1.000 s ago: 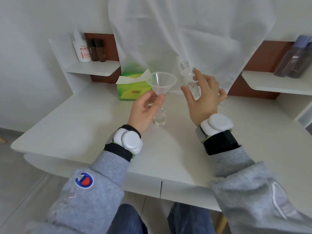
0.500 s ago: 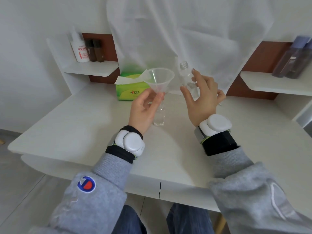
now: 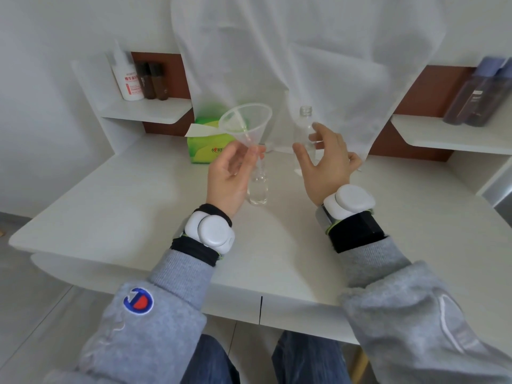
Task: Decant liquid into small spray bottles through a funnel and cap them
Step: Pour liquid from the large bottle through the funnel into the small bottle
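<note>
Funnel (image 3: 245,120), centre frame: light plastic, tippy; pinched at neck in L hand (image 3: 230,176), prob. Slick bottle (image 3: 304,126) beside spread-open R hand (image 3: 327,162): grab mid-body.

one clear funnel (image 3: 249,117), two small clear bottles on the table (image 3: 138,203), near bottle (image 3: 258,189), far bottle (image 3: 304,120), one green tissue box (image 3: 205,151), far left shelf (image 3: 149,110) with one white bottle (image 3: 126,81) and two brown bottles (image 3: 148,84), two dark bottles (image 3: 471,98) far right
</note>
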`<control>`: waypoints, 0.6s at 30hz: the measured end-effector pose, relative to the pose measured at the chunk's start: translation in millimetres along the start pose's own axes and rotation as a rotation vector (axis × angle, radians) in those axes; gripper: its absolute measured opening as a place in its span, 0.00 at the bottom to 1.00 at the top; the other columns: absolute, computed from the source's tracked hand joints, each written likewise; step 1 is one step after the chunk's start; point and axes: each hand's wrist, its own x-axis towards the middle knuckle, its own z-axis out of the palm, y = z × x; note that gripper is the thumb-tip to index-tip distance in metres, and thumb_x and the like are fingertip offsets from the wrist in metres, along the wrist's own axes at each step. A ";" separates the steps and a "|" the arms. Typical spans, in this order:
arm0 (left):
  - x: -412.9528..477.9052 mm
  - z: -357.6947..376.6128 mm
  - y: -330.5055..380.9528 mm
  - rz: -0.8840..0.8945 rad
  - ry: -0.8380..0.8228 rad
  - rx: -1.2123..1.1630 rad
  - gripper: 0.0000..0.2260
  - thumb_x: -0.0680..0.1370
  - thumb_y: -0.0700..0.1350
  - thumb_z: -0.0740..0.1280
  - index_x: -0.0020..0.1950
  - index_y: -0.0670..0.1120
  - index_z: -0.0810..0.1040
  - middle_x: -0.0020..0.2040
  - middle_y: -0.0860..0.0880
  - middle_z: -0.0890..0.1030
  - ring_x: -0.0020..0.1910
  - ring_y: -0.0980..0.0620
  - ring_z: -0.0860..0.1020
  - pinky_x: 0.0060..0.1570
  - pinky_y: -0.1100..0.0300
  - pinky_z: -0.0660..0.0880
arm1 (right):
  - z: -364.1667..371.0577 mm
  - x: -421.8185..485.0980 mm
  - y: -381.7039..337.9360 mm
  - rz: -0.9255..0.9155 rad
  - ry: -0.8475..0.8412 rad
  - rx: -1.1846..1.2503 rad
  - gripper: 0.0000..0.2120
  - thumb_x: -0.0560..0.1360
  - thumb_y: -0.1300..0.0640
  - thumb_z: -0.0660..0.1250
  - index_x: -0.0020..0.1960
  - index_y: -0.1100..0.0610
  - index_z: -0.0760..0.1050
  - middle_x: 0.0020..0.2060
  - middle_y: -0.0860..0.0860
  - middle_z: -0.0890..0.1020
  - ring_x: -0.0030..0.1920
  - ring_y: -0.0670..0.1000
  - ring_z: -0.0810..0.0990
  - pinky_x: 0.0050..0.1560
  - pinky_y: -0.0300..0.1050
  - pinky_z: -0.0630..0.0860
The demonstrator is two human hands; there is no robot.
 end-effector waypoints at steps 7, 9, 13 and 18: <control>-0.2 -0.4 2.3 0.051 0.063 0.043 0.04 0.80 0.43 0.64 0.49 0.48 0.78 0.46 0.49 0.83 0.49 0.53 0.81 0.56 0.57 0.77 | 4.7 -2.4 2.3 0.040 -0.068 0.019 0.22 0.77 0.46 0.65 0.68 0.50 0.69 0.56 0.45 0.77 0.56 0.45 0.76 0.63 0.46 0.55; 0.2 -0.7 2.7 0.055 0.080 0.047 0.04 0.80 0.44 0.64 0.48 0.47 0.78 0.46 0.47 0.83 0.49 0.52 0.81 0.57 0.56 0.77 | 5.8 -2.7 2.9 0.047 -0.079 0.012 0.22 0.77 0.45 0.65 0.68 0.50 0.69 0.56 0.44 0.77 0.56 0.45 0.76 0.62 0.44 0.54; 0.3 0.3 2.6 0.052 0.075 0.059 0.04 0.80 0.44 0.64 0.48 0.48 0.78 0.46 0.48 0.83 0.49 0.52 0.81 0.57 0.57 0.76 | 7.8 -3.2 5.1 0.061 -0.113 0.006 0.22 0.77 0.46 0.65 0.68 0.50 0.69 0.56 0.44 0.77 0.55 0.45 0.77 0.62 0.45 0.55; 1.1 -1.8 3.6 0.062 0.099 0.095 0.05 0.80 0.44 0.64 0.47 0.51 0.79 0.46 0.49 0.84 0.50 0.47 0.82 0.57 0.51 0.77 | 11.4 -4.2 7.3 0.087 -0.155 0.039 0.22 0.76 0.48 0.67 0.68 0.52 0.69 0.57 0.44 0.79 0.56 0.44 0.78 0.61 0.43 0.54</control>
